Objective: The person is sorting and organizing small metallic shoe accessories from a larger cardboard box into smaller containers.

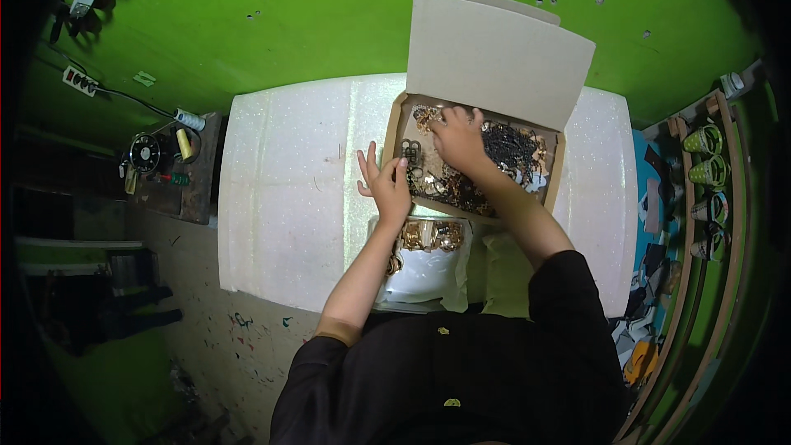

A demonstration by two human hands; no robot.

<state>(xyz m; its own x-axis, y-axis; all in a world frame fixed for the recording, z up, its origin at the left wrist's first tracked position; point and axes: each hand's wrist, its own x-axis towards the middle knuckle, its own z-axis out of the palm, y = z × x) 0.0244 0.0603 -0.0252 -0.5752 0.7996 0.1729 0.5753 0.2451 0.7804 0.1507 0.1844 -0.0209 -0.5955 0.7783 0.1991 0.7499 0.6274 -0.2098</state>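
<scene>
Right hand (458, 138) grip curls down into the metal pieces (461, 185) inside the open cardboard box (494, 58) on the far desk (288, 198); left hand (387, 181), fingers spread, touches the box's left edge.

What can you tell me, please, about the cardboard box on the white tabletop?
The cardboard box is shallow, plain brown and open, its lid flap standing up behind it toward the green wall. It sits slightly askew near the far edge of the white table. Inside lies a jumble of small gold-coloured and dark metal pieces, too small to identify singly. The right hand reaches into it, resting on the pieces; the left hand rests fingers spread at its near left corner. A clear bag of gold-coloured pieces lies just before it.
</scene>
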